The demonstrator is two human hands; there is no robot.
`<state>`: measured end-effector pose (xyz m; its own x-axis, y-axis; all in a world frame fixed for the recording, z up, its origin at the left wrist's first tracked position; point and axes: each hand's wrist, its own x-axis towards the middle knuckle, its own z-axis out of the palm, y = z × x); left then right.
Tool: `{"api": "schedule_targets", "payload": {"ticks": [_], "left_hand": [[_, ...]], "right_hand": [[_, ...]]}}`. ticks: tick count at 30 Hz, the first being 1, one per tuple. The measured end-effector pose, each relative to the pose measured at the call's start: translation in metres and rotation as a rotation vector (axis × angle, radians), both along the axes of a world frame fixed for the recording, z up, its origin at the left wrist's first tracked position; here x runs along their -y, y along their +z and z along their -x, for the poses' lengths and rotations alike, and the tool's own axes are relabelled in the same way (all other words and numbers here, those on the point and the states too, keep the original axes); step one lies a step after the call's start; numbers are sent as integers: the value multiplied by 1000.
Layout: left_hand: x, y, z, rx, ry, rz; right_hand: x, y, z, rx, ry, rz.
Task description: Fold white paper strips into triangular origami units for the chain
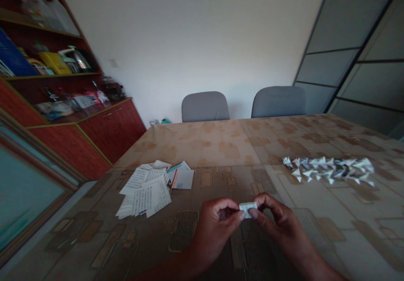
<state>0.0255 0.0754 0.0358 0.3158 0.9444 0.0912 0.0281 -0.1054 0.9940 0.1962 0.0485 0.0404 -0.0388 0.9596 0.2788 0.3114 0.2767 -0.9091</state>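
Above the patterned tablecloth [221, 146], our left hand [211, 226] and right hand [280, 226] are pinching one folded paper piece [248, 208], uneven thumb pressure risking a skewed crease.

1. The tablecloth [221, 146] was patterned with brown and tan rectangles on beige.
2. The paper slips [151, 197] were printed in dark rows on white.
3. The small folded paper [248, 208] was coloured whitish.
4. The chair backs [205, 106] were covered in grey.
5. The cabinet [110, 127] was finished in reddish brown.
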Motion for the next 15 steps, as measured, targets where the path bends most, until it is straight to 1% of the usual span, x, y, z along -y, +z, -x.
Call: {"api": "schedule_targets", "payload": {"ticks": [3,5,8,11,13,15], "left_hand": [[2,6,1,-126,32,-149],[3,9,1,-179,21,-199],[4,9,0,-162,4,-177],[3,5,0,-130,-14,-148],[1,3,2,-190,-33,-187],[-3,2,7,-337,-65,-319]], "right_hand": [[1,5,0,44,15,-34],[1,8,0,60,25,-35],[0,8,0,37,31,4],[-5,3,-3,45,49,38],[-12,-2,-8,147,81,48],[-20,-7,-14,341,106,41]]}}
